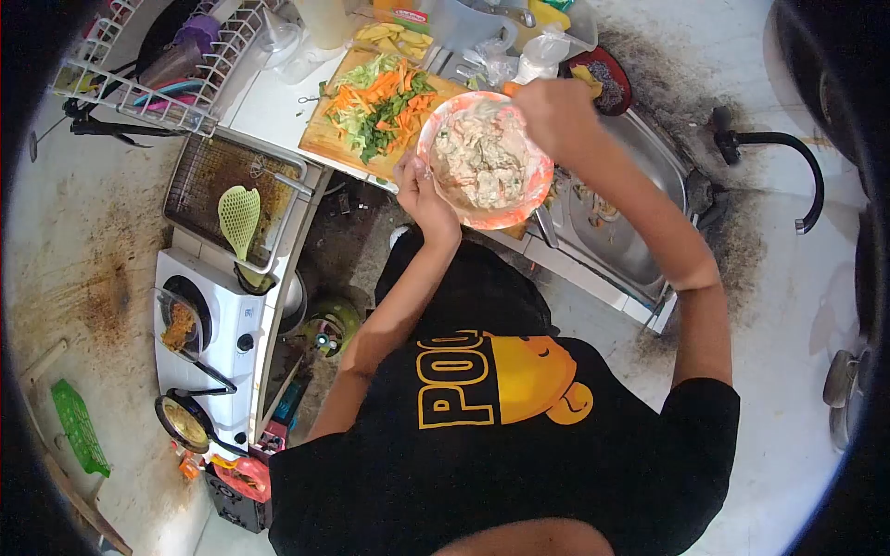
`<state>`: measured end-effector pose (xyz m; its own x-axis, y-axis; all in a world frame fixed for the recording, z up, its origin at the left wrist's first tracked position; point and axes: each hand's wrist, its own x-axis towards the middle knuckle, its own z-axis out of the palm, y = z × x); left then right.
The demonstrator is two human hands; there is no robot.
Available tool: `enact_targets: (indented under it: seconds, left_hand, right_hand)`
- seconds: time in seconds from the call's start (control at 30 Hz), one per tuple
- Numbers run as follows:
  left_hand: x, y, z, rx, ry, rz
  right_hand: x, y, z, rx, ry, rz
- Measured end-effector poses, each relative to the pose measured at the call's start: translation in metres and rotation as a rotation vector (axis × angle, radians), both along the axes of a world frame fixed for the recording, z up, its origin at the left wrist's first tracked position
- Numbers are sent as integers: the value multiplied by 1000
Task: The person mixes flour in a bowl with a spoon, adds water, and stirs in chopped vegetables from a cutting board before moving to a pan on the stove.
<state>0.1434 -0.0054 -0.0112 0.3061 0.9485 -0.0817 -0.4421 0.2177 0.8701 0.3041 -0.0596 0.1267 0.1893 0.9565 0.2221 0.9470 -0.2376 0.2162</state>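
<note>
My left hand grips the left rim of an orange-and-white bowl, which holds a pale, lumpy mixture with green and orange bits. Over the bowl's upper right edge, my right hand is closed; an orange bit shows beside its fingers, but what it holds is mostly hidden. Behind the bowl lies a wooden cutting board with sliced carrot and chopped greens. A knife blade or metal handle sticks out below the bowl's right side.
A steel sink and black faucet are at the right. On the left stand a white stove with two pans, a tray with a green slotted spatula, and a dish rack. A red bowl sits beyond my right hand.
</note>
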Motion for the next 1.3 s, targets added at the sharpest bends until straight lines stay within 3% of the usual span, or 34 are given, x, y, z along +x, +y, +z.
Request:
enact_targets:
  seconds: [0.07, 0.23, 0.33, 0.4, 0.43, 0.5, 0.53, 0.6, 0.67, 0.73, 0.8, 0.83, 0.9, 0.97, 1.03, 1.07, 1.3]
  left_hand:
    - [0, 1, -3, -26, -22, 2]
    - [3, 1, -4, -41, 27, 78]
    - [3, 3, 1, 37, 66, 65]
    - [1, 5, -2, 65, 65, 53]
    - [0, 6, -2, 91, 64, 31]
    - [-12, 15, 0, 155, 150, 19]
    - [-20, 22, 2, 312, 261, 51]
    - [-36, 41, 3, 514, 506, 101]
    - [-51, 66, 17, 586, 684, 56]
    - [-59, 94, 25, 626, 766, 58]
    - [-60, 123, 28, 745, 807, -134]
    - [-57, 134, 35, 743, 808, -123]
    - [-48, 156, 46, 788, 1135, -407]
    - [-34, 174, 39, 844, 1142, -406]
    - [-20, 185, 40, 762, 1225, -665]
    - [-15, 185, 42, 770, 1316, -683]
    - [2, 158, 19, 841, 1284, -522]
  right_hand:
    - [-9, 12, -21, -293, 28, 172]
    - [-11, -17, -28, -412, 124, 254]
    - [1, -34, -12, -322, 101, 254]
    - [7, -32, -5, -439, 108, 25]
    - [7, -26, 1, -433, 99, 34]
    - [7, -6, 18, -228, 136, 140]
    - [-2, 14, 26, -162, 217, 99]
    - [-10, 57, 35, -6, 529, 262]
    - [-17, 108, 10, -106, 489, 341]
    - [-30, 150, -16, -397, 333, 291]
    - [-28, 175, -45, -449, 294, 313]
    - [-28, 183, -57, -503, 263, 326]
    - [-22, 191, -80, -531, 302, 298]
    - [-21, 197, -80, -560, 343, 275]
    - [-25, 196, -74, -587, 348, 205]
    - [-22, 194, -82, -573, 371, 217]
    - [-17, 181, -101, -457, 575, 235]
